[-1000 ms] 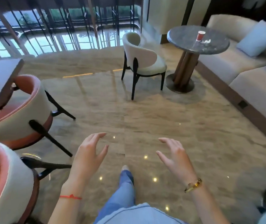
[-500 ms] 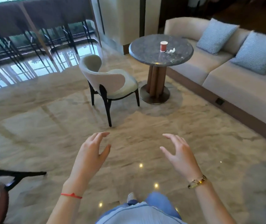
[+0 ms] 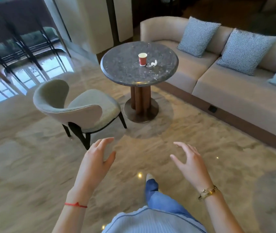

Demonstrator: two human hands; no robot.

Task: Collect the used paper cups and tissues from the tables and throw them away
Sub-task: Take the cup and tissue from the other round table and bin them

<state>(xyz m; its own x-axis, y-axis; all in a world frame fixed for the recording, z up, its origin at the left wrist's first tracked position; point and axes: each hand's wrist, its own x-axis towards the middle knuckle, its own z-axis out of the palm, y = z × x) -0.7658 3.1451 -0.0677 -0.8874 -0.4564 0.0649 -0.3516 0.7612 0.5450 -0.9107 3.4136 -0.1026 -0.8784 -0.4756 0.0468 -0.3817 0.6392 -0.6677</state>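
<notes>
Paper cup and crumpled tissue sit on far round worktop. Left hand and right hand empty, fingers loose. Approach step; next needs reaching range.

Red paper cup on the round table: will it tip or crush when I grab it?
The red paper cup stands upright and narrows to its base, so a sideways nudge would probably tip it. Being paper, it likely dents under a hard squeeze. Whether liquid remains inside cannot be seen, so lift it level.
</notes>
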